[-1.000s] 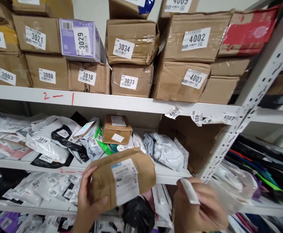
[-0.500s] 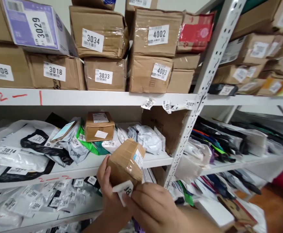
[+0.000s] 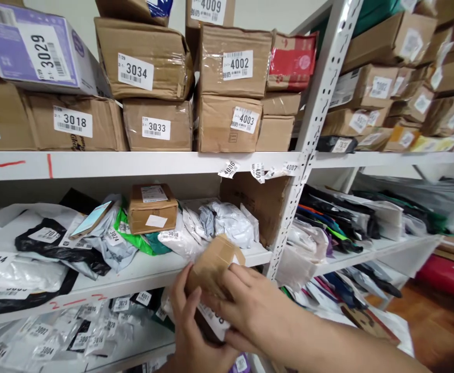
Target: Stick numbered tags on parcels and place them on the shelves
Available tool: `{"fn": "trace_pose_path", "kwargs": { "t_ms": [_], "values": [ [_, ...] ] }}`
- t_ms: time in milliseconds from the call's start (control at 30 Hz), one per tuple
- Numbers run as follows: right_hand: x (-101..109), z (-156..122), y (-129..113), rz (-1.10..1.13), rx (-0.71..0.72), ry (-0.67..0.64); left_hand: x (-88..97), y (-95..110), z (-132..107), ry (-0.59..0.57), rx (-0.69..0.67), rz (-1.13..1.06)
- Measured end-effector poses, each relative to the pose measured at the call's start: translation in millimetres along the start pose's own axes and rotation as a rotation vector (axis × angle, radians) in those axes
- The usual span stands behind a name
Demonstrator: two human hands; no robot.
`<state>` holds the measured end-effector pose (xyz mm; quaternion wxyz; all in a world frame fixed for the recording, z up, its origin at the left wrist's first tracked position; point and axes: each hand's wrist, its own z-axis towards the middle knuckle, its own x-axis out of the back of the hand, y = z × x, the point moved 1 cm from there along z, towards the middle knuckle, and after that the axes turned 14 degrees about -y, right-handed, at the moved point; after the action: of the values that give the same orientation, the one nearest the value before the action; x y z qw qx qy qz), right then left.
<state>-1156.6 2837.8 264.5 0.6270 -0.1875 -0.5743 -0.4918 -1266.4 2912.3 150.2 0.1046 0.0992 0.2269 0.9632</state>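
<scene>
A small brown cardboard box [image 3: 211, 261], tilted and blurred by motion, is held in front of the middle shelf. My left hand [image 3: 190, 326] is closed around its left side and underside. My right hand [image 3: 250, 298] grips the box from the right, its fingers bent over the top and near side. A white label [image 3: 214, 320] with black print lies against the near face between my hands, partly covered by fingers. Another white patch shows at the box's right edge, beside my right fingertips.
Above, boxes labelled 3034 [image 3: 141, 57] and 4003 [image 3: 229, 124] stand on a white shelf [image 3: 133, 166]. Loose stickers [image 3: 229, 169] hang from its edge. Behind my hands sit another box [image 3: 153, 210] and bagged parcels [image 3: 230, 223]. A perforated metal post [image 3: 308, 134] rises at right.
The label, pinched in my right fingers earlier, now lies against the box's near face. My right hand has moved up onto the box. The view has shifted right, and the box sits slightly lower.
</scene>
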Motion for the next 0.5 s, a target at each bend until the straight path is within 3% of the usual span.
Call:
{"fn": "trace_pose_path", "kwargs": {
  "t_ms": [133,267,333,433,500],
  "values": [
    [4.2,-8.0,9.3,0.164,0.041,-0.112,-1.2,4.5,-3.0,-0.026,-0.109,0.111],
    [-15.0,-10.5,12.7,0.183,0.096,-0.151,8.8,4.5,-4.0,-0.068,-0.096,0.18],
    [-31.7,-6.4,11.2,0.058,0.18,-0.017,17.5,1.7,-5.8,-0.045,-0.045,0.186],
    [-50.7,6.7,5.9,-0.076,0.299,0.299,33.3,-10.6,-13.6,0.009,-0.006,0.154],
    [-51.5,20.0,1.0,-0.134,0.429,0.384,45.6,-24.1,-21.6,0.042,0.048,0.143]
  ]
}}
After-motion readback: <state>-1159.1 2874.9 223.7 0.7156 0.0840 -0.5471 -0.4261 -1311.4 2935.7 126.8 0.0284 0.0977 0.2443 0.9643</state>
